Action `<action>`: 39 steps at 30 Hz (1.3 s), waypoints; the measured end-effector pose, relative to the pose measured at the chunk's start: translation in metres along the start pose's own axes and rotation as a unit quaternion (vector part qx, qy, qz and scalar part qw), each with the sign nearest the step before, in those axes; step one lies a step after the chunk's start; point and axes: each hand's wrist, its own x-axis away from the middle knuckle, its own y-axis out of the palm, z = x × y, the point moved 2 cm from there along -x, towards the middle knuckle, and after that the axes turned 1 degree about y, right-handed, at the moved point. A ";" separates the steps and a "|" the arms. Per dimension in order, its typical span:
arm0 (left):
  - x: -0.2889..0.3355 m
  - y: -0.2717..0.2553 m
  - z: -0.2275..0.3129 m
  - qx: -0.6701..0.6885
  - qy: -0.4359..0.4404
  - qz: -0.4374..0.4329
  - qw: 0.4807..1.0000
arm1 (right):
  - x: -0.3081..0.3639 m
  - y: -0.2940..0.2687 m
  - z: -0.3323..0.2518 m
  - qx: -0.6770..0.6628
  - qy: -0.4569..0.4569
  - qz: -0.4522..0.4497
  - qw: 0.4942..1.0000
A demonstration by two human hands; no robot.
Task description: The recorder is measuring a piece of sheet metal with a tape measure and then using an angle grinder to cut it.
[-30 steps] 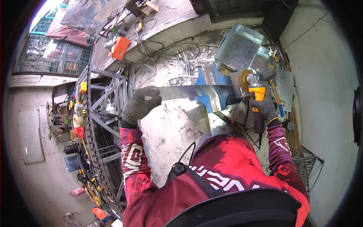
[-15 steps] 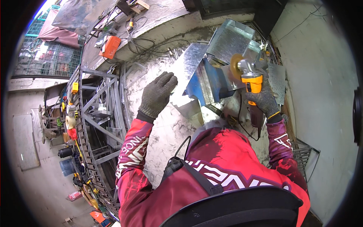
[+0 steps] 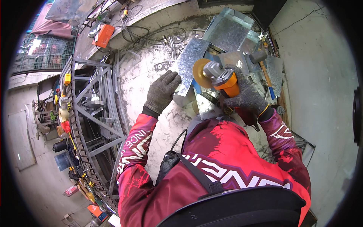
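Observation:
My right hand (image 3: 247, 94), in a dark knit glove, grips an angle grinder (image 3: 227, 80) with a yellow-orange body. The grinder's round tan disc (image 3: 202, 73) is over the lower part of a shiny galvanized metal sheet (image 3: 192, 56); whether they touch I cannot tell. At the sheet's left edge, my gloved left hand (image 3: 162, 92) has its fingers curled together on the metal. Beneath the grinder, a blue vise (image 3: 196, 87) is mostly hidden.
A folded sheet-metal box (image 3: 230, 29) lies beyond the vise. A hammer (image 3: 267, 78) with an orange and blue handle rests at right. Steel framing (image 3: 96, 109) stands at left, near an orange case (image 3: 103, 36) and loose cables (image 3: 132, 32). A wall (image 3: 321, 94) bounds the right.
The grinder has moved left, from the vise's right side to over the vise and sheet, its disc now facing left. My left hand stays at the sheet's edge. The view has shifted slightly.

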 end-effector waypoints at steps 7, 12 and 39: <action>0.005 0.006 0.003 0.013 -0.001 -0.009 1.000 | 0.001 0.020 0.008 -0.017 0.009 -0.061 0.998; 0.007 0.006 0.004 0.018 -0.008 -0.015 1.000 | 0.003 0.024 0.007 0.101 -0.021 -0.077 0.992; 0.056 -0.030 0.020 0.075 -0.029 -0.031 0.996 | -0.024 0.003 0.043 0.146 0.044 -0.015 0.988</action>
